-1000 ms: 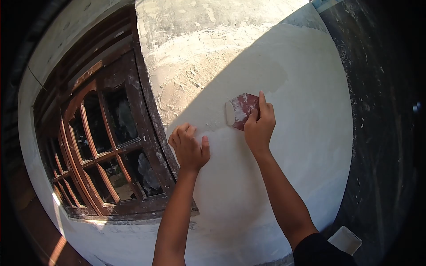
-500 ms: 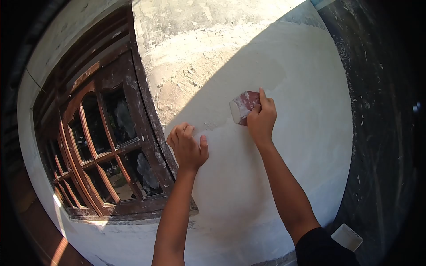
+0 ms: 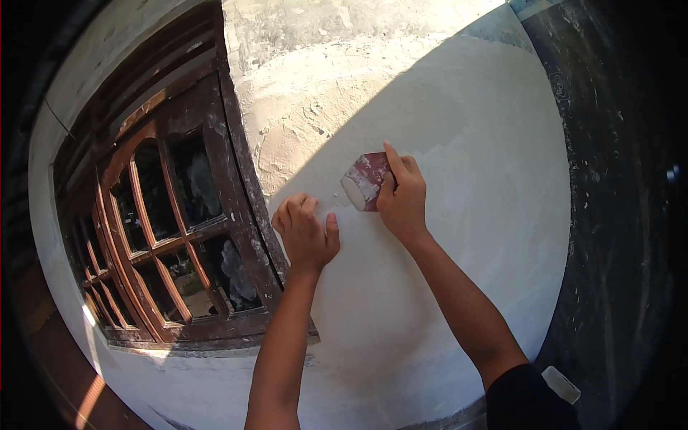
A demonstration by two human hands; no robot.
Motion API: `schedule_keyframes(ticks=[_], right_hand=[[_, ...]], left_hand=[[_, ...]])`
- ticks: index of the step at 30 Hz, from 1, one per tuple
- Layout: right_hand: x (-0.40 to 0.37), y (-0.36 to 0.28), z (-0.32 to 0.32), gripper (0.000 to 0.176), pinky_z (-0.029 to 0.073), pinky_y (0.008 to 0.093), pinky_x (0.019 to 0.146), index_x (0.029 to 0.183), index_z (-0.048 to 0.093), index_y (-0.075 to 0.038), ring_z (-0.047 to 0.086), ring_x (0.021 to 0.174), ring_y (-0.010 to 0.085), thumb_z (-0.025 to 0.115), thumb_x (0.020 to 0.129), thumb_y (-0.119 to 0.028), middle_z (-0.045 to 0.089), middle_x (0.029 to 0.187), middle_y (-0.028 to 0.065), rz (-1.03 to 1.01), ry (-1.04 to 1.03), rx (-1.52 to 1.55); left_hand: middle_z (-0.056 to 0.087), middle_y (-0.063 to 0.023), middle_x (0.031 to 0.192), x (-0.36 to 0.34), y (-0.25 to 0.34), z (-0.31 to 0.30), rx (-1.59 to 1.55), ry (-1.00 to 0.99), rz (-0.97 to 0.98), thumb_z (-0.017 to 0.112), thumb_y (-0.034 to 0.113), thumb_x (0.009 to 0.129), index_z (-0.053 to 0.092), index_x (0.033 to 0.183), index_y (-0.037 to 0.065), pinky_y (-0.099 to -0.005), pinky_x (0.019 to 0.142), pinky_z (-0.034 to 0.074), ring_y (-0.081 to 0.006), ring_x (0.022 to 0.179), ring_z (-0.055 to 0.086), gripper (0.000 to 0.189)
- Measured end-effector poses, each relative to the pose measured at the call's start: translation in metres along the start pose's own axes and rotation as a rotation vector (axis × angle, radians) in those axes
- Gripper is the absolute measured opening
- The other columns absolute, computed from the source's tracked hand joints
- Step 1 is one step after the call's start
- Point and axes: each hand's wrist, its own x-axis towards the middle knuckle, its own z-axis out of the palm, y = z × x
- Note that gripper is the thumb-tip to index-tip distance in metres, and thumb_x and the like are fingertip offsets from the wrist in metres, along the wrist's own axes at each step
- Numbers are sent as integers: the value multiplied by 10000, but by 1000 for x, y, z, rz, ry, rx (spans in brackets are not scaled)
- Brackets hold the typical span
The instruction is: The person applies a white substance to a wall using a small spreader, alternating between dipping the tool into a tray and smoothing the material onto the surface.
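My right hand grips a dark red putty spreader smeared with white putty, its index finger laid along the top edge. The spreader's pale, putty-coated edge faces left, against the whitish wall. Left of it, my left hand rests by the wall near the window frame. That hand is empty, with its fingers bent and its thumb held apart. A small rough patch of putty shows on the wall between the left fingertips and the spreader.
A brown wooden window with glass panes fills the left side. Sunlit, flaking plaster lies above a slanting shadow line. On the right is a dark, scuffed surface. A white container is partly visible beyond my right sleeve.
My right hand has moved the putty spreader left and slightly down across the wall, closer to my left hand. The left hand has stayed almost in place.
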Motion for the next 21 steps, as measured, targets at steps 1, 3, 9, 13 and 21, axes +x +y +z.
schedule_keyframes(ticks=[1, 3, 9, 13, 21], right_hand=[[0, 6, 2, 489, 482, 349, 805, 1339, 526, 5, 596, 878, 262, 488, 857, 75, 566, 992, 151, 14, 7, -31], [9, 14, -4, 495, 483, 346, 798, 1346, 522, -2, 587, 859, 262, 485, 859, 75, 557, 989, 141, 137, 93, -107], [2, -3, 7, 492, 492, 375, 766, 1329, 511, 47, 589, 853, 294, 484, 840, 91, 542, 977, 158, -112, 0, -19], [18, 17, -7, 488, 489, 383, 772, 1312, 523, 48, 597, 870, 309, 477, 829, 96, 550, 987, 174, 121, 128, -100], [10, 15, 4, 488, 486, 392, 771, 1308, 538, 20, 594, 864, 310, 483, 828, 89, 549, 984, 172, -132, -86, -35]], left_hand=[[489, -134, 1135, 0, -1, 0, 2, 4, 3, 497, 336, 898, 413, 1192, 92, -498, 956, 248, -335, 1109, 427, 391], [488, -135, 1134, 0, 0, 0, 2, 3, 3, 496, 338, 898, 414, 1191, 92, -496, 955, 248, -336, 1109, 428, 391], [491, -133, 1136, 0, 0, -1, -8, 4, 2, 510, 328, 890, 429, 1183, 93, -488, 948, 257, -337, 1114, 434, 385], [487, -137, 1140, 0, 1, -1, -14, 2, 3, 506, 332, 898, 417, 1191, 90, -493, 960, 248, -339, 1114, 426, 390], [489, -140, 1142, -1, 0, -1, -3, -2, 11, 502, 335, 902, 417, 1195, 86, -494, 963, 250, -341, 1119, 426, 393]])
